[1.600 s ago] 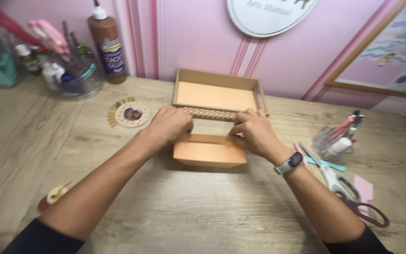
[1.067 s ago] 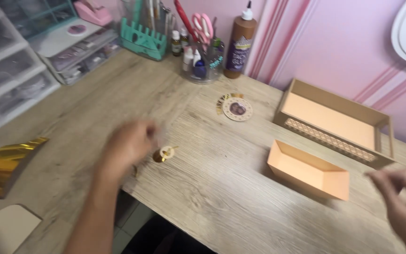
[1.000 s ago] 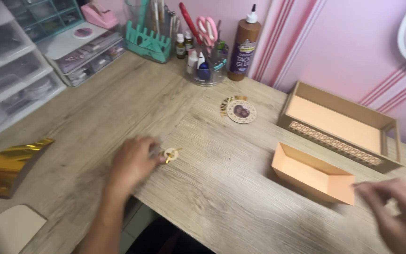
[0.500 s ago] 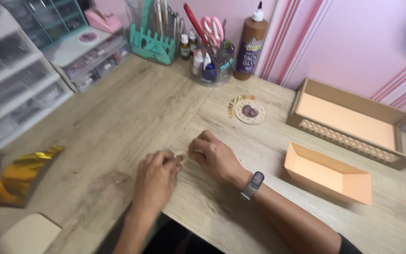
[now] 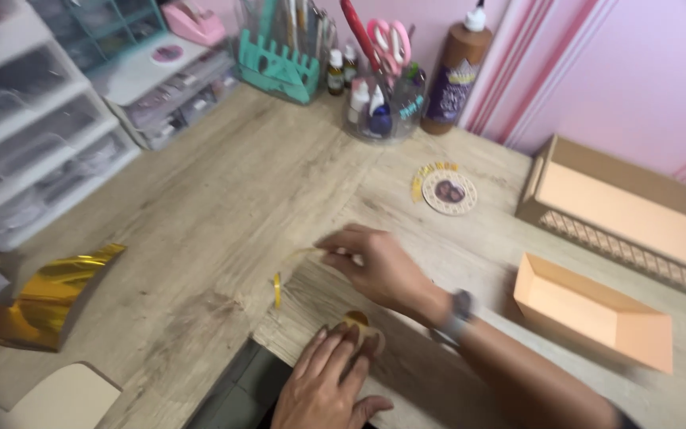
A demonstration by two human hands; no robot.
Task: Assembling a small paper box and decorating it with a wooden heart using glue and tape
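Brown glue bottle (image 5: 454, 67); round doily-edged label (image 5: 448, 191) below

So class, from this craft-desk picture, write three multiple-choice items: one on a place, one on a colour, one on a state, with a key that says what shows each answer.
1. Where does the small peach tray lie?
A. in front of the larger brown box
B. inside the drawer unit
C. on the gold foil sheet

2. What colour are the handles of the scissors in the clear holder?
A. black
B. pink
C. green

3. What is the state of the gold ribbon?
A. fully wound on its roll
B. pulled out from the roll
C. cut into many pieces

Key:
1 A, the tray sits on the table nearer the camera than the brown box.
2 B, pink loops stick up from the holder.
3 B, the right hand pinches one end of the strip while the left hand rests on the roll.
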